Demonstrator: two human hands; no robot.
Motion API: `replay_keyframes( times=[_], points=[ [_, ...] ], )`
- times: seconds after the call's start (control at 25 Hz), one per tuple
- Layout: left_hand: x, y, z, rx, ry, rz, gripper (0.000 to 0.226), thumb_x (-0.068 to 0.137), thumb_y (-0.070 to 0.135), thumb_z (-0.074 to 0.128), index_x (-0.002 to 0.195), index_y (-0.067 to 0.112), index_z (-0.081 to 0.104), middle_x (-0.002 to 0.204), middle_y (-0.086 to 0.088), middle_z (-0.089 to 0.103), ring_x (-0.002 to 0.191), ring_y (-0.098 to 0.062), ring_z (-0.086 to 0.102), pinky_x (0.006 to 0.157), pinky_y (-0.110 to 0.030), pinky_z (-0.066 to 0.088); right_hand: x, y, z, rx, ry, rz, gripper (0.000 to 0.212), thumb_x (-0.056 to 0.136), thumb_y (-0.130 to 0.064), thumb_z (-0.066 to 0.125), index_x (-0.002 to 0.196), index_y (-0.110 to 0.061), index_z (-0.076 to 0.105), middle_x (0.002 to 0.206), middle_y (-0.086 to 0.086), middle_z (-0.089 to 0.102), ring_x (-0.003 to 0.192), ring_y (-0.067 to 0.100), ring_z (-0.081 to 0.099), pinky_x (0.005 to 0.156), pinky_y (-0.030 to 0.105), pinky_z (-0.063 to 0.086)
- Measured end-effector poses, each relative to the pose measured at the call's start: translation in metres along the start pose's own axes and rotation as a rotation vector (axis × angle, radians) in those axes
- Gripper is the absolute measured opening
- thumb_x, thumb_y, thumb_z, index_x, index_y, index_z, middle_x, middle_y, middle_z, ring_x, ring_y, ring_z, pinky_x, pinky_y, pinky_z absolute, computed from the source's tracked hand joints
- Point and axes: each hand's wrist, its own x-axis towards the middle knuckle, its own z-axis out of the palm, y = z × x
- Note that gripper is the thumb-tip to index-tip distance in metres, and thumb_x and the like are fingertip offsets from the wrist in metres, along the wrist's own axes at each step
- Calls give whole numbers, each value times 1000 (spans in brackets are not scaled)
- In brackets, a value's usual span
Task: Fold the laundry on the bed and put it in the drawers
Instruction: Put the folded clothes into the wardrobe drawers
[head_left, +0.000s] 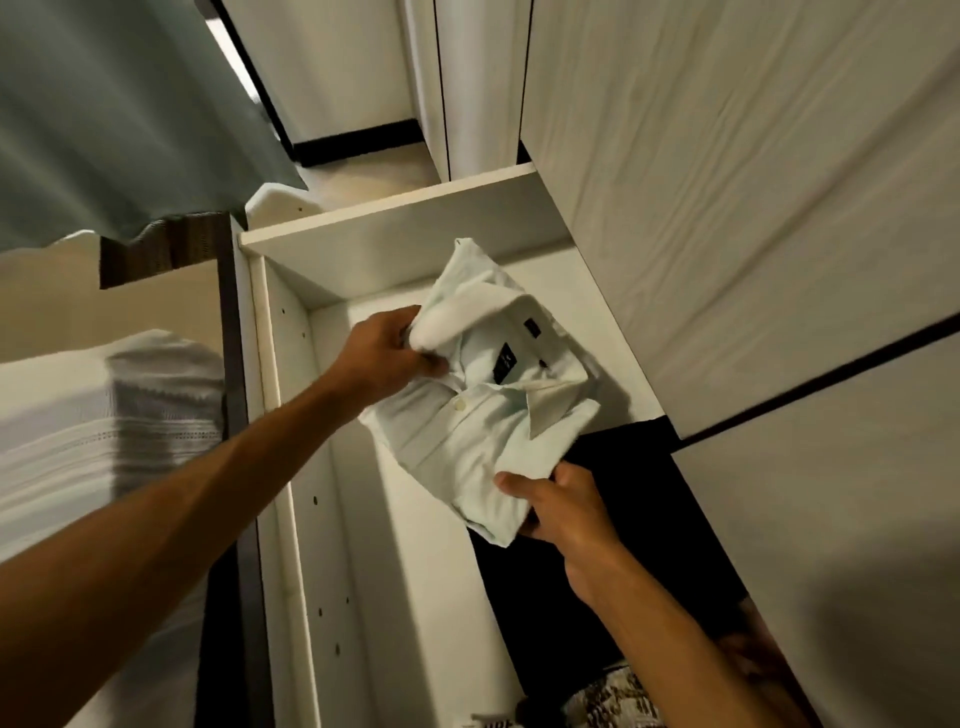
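Both hands grasping the folded shirt (467, 415) over the open drawer (395, 234), left hand (387, 345) at the collar end, right hand (553, 501) pinching the near corner: best lowered level onto bare floor beside the dark clothes (613, 571), fold kept tight.

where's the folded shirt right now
Mid-frame in the head view, the folded white shirt is held by both hands over the open drawer, beside a black garment.
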Motion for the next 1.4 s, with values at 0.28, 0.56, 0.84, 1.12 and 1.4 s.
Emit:
replay_keyframes(
  times=[0.28,0.56,0.84,1.12,1.4],
  points=[
    [64,22,21,178,-107,186,46,73,23,87,117,20,73,105,-3,74,101,-25,64,88,-40,51,22,7,13,165,130,45,26,85,-5,82,108,-15,75,100,5,80,92,27,78,81,46,65],
    [125,44,22,219,-146,288,42,78,18,84,119,19,72,111,-1,72,102,-18,60,79,-26,40,71,-22,26,200,277,50,20,85,-2,81,100,-15,76,93,8,79,87,30,76,80,46,64],
    [129,2,53,-282,-27,-77,39,74,19,86,110,21,70,107,-1,72,98,-23,66,83,-36,57,115,-65,-18,-45,519,-125,26,97,-2,62,117,-17,68,101,0,69,88,20,64,67,27,51],
    [112,-44,155,-803,-261,-411,64,86,12,81,134,23,41,129,-4,62,111,-29,67,88,-58,60,193,-113,-40,-506,582,-110,48,109,-6,37,154,8,34,159,27,37,145,43,38,118,42,32],
    [107,-78,136,-433,-252,-383,78,80,39,87,137,18,39,129,-6,61,119,-30,63,90,-44,58,166,-75,-29,-1415,705,-364,83,88,-16,69,158,-7,25,158,24,33,139,43,41,108,54,42]
  ],
)
